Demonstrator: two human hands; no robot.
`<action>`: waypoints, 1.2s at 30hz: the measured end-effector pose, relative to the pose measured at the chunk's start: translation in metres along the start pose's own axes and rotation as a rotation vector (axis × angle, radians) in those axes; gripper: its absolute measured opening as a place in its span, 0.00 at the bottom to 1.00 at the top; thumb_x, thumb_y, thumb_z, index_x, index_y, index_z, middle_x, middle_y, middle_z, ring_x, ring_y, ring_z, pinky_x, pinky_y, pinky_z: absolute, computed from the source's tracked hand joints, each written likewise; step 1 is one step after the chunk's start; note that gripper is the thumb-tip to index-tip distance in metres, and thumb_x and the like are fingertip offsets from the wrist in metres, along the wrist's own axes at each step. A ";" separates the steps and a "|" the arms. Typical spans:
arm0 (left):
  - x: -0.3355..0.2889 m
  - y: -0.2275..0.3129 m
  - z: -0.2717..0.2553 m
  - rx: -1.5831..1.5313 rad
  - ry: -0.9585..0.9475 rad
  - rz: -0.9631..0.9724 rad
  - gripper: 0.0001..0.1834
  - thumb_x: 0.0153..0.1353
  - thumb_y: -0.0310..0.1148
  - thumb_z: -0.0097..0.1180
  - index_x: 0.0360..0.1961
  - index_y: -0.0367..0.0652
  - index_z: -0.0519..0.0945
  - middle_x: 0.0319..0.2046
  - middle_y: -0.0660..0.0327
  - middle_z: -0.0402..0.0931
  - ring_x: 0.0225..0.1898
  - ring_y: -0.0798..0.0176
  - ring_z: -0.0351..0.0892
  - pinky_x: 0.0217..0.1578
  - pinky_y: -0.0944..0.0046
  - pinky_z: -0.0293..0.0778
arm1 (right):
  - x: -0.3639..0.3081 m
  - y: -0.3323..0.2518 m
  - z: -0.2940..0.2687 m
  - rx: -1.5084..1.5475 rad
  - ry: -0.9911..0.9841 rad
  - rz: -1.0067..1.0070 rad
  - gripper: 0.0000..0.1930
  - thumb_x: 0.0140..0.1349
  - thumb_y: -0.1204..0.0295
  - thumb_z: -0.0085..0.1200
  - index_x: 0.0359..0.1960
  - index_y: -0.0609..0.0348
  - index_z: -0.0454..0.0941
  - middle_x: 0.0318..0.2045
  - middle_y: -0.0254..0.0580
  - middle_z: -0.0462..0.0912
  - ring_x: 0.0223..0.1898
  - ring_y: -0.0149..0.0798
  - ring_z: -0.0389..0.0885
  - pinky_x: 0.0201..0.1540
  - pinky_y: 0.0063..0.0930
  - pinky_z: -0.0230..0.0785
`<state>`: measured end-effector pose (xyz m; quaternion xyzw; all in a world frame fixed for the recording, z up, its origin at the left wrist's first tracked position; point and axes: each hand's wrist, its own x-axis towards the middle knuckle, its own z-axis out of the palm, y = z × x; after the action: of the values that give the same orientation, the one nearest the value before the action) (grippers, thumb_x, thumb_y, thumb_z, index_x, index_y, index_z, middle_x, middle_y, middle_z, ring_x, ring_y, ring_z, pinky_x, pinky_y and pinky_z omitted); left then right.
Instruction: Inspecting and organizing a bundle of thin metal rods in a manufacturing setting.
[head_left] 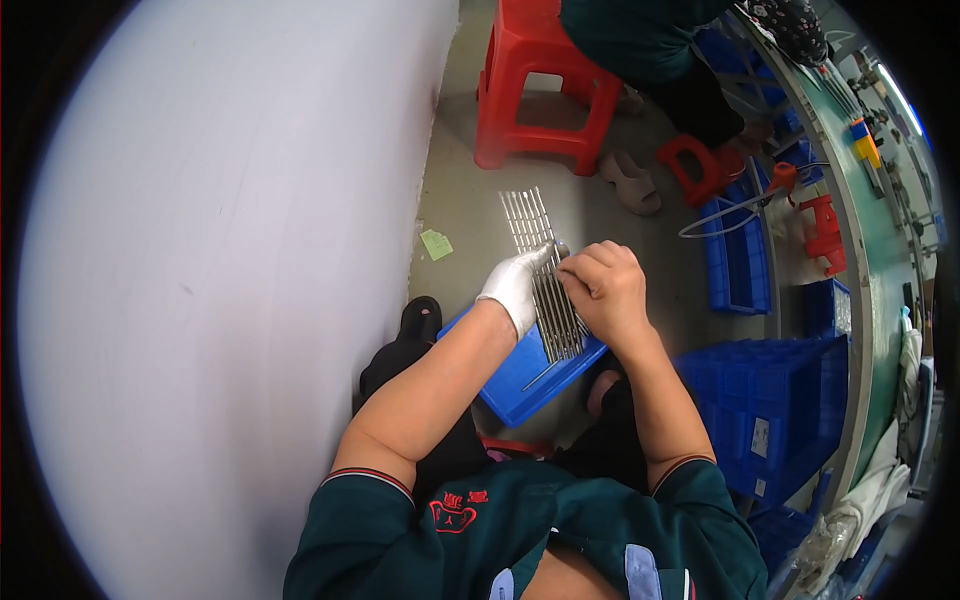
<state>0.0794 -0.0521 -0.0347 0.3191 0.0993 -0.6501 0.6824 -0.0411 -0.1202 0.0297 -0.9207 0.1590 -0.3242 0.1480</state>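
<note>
Several thin metal rods (557, 318) form a flat row in front of me, slanting from the far left toward the near right. My left hand (513, 288), in a white glove, is closed around the row at about its middle. My right hand (612, 290) is bare, with its fingers curled in a pinch at the right side of the rods; what lies between the fingertips is hidden. Below the rods, a blue plastic bin (508, 388) rests between my legs. One loose thin rod (540, 376) shows at the bin.
A white wall (230, 250) runs along my left. Ahead stands a red plastic stool (535, 140), with a seated person (650, 45) beyond it. Blue crates (765, 400) are stacked at right under a green-topped bench (845, 130). A beige slipper (632, 183) and a yellow-green paper (436, 244) lie on the floor.
</note>
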 end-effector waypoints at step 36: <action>-0.002 0.000 0.000 -0.031 -0.055 -0.025 0.12 0.68 0.36 0.48 0.42 0.40 0.78 0.35 0.58 0.78 0.36 0.60 0.79 0.38 0.60 0.77 | -0.001 0.000 0.004 0.093 -0.012 0.101 0.03 0.45 0.75 0.63 0.23 0.55 0.81 0.21 0.36 0.78 0.28 0.42 0.76 0.34 0.35 0.67</action>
<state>0.0793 -0.0502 -0.0338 0.2891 0.0944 -0.6655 0.6816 -0.0391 -0.1191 0.0257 -0.9055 0.1891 -0.3178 0.2079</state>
